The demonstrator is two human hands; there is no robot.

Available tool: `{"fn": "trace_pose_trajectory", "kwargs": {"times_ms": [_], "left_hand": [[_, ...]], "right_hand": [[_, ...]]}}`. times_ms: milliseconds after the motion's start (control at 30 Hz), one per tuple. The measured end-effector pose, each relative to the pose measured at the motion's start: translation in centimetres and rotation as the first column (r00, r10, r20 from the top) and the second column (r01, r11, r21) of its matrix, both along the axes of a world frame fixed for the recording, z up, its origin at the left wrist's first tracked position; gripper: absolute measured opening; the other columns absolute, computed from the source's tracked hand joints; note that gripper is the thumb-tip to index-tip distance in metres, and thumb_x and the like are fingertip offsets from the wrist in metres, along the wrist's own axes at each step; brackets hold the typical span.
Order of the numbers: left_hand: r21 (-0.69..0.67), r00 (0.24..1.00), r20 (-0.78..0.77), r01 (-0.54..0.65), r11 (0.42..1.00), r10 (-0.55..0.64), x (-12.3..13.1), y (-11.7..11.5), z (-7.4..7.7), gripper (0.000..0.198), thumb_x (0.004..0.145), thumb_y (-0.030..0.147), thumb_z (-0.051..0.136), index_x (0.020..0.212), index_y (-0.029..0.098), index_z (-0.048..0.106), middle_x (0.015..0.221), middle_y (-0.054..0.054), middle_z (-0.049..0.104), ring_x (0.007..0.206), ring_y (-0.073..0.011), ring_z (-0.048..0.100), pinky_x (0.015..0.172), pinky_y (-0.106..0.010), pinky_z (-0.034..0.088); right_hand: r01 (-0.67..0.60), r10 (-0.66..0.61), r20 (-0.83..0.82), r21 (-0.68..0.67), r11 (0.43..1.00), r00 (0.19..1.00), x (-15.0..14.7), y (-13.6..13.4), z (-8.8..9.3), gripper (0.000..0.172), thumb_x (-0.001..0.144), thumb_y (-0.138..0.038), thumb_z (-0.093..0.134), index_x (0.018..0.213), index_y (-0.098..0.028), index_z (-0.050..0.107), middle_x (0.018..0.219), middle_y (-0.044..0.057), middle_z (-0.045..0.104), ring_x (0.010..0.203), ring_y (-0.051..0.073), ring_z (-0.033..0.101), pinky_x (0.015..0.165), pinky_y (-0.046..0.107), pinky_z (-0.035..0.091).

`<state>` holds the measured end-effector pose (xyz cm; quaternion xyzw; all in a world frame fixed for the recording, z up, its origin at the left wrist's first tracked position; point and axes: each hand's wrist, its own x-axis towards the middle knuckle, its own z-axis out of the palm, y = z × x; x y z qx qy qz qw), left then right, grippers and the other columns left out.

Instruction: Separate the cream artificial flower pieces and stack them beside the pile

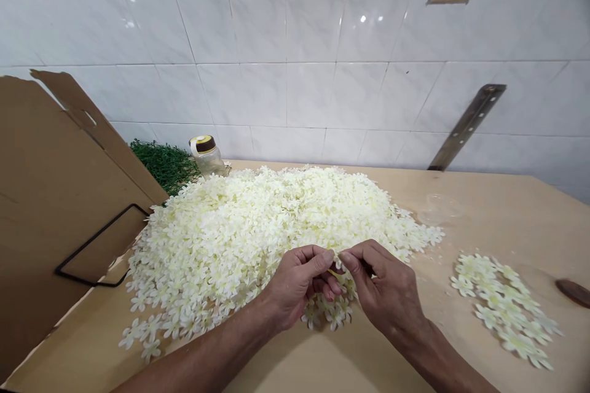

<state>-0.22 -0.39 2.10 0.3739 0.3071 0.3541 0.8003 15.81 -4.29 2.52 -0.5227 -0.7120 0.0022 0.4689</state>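
Note:
A big heap of cream-white artificial flowers [258, 221] spreads across the table. Over its front edge, my left hand [302, 282] and my right hand [389, 288] come together with thumbs and fingertips pinched, nearly touching. Between the fingertips shows a small pale artificial flower [338, 260], mostly hidden by the fingers. Both hands appear closed on it. To the right of my right hand lies a smaller, flat group of the same flowers [504, 307], apart from the heap.
On the left stands a cardboard box [59, 196] with a black wire frame [99, 282] against it. Behind the heap are green artificial foliage [161, 163] and a lidded bottle [207, 156]. A metal strip [468, 126] leans on the tiled wall. A dark oval object [573, 292] lies far right.

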Motion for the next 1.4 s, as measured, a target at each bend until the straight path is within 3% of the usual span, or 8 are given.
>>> {"fn": "trace_pose_trajectory", "kwargs": {"times_ms": [267, 467, 700, 1067, 1233, 1400], "left_hand": [[-0.014, 1.000, 0.010, -0.008, 1.000, 0.008, 0.1, -0.3, 0.1, 0.040, 0.074, 0.048, 0.078, 0.074, 0.011, 0.063, 0.064, -0.004, 0.064, 0.051, -0.0104, 0.059, 0.048, -0.020, 0.044], [0.020, 1.000, 0.003, -0.006, 1.000, 0.006, 0.0, -0.2, 0.0, 0.040, 0.073, 0.047, 0.079, 0.078, 0.010, 0.065, 0.082, -0.008, 0.068, 0.057, -0.0107, 0.062, 0.050, -0.021, 0.044], [-0.009, 1.000, -0.001, -0.031, 0.999, 0.031, 0.0, -0.1, 0.2, 0.040, 0.071, 0.046, 0.080, 0.078, 0.012, 0.063, 0.061, -0.004, 0.064, 0.053, -0.0120, 0.061, 0.050, -0.021, 0.043], [0.107, 0.998, -0.058, -0.024, 0.994, 0.030, 0.0, -0.2, -0.1, 0.034, 0.076, 0.040, 0.078, 0.086, 0.011, 0.065, 0.065, -0.005, 0.065, 0.056, -0.0129, 0.062, 0.052, -0.022, 0.046], [0.137, 0.997, -0.057, -0.038, 0.990, 0.046, 0.0, -0.4, -0.2, 0.030, 0.079, 0.038, 0.075, 0.084, 0.010, 0.066, 0.073, -0.007, 0.067, 0.058, -0.0130, 0.062, 0.051, -0.022, 0.047], [0.133, 0.997, -0.046, -0.055, 0.990, 0.061, -0.1, -0.2, 0.0, 0.027, 0.080, 0.035, 0.074, 0.084, 0.009, 0.066, 0.080, -0.008, 0.068, 0.059, -0.0122, 0.062, 0.052, -0.022, 0.047]], "right_hand": [[-0.003, 0.003, 0.010, 0.016, 1.000, 1.000, -0.1, 0.2, -0.4, 0.020, 0.095, -0.020, 0.056, 0.075, -0.020, 0.058, 0.067, 0.001, 0.059, 0.059, 0.012, 0.056, 0.056, 0.023, 0.042], [-0.021, 0.021, 0.030, -0.014, 1.000, 0.999, -0.2, 0.2, -1.0, 0.024, 0.099, -0.020, 0.046, 0.078, -0.020, 0.057, 0.070, 0.002, 0.057, 0.061, 0.013, 0.055, 0.059, 0.024, 0.044], [0.001, -0.001, -0.004, 0.022, 1.000, 1.000, -0.3, 0.2, -0.5, 0.021, 0.096, -0.024, 0.056, 0.075, -0.020, 0.060, 0.068, 0.001, 0.060, 0.060, 0.012, 0.056, 0.056, 0.023, 0.042], [0.040, -0.044, 0.071, 0.053, 0.998, 0.997, -0.1, 0.2, -1.1, 0.021, 0.097, -0.018, 0.051, 0.077, -0.019, 0.057, 0.070, 0.001, 0.057, 0.060, 0.012, 0.052, 0.057, 0.024, 0.040], [0.039, -0.039, 0.057, 0.008, 0.999, 0.998, -0.2, 0.3, -1.0, 0.024, 0.099, -0.021, 0.047, 0.078, -0.019, 0.059, 0.072, 0.002, 0.059, 0.061, 0.012, 0.055, 0.059, 0.024, 0.043], [-0.045, 0.023, -0.139, -0.157, 0.987, 0.990, 0.1, 0.4, -0.8, 0.024, 0.098, -0.031, 0.052, 0.082, -0.020, 0.066, 0.072, 0.003, 0.065, 0.059, 0.014, 0.061, 0.057, 0.025, 0.049]]}}
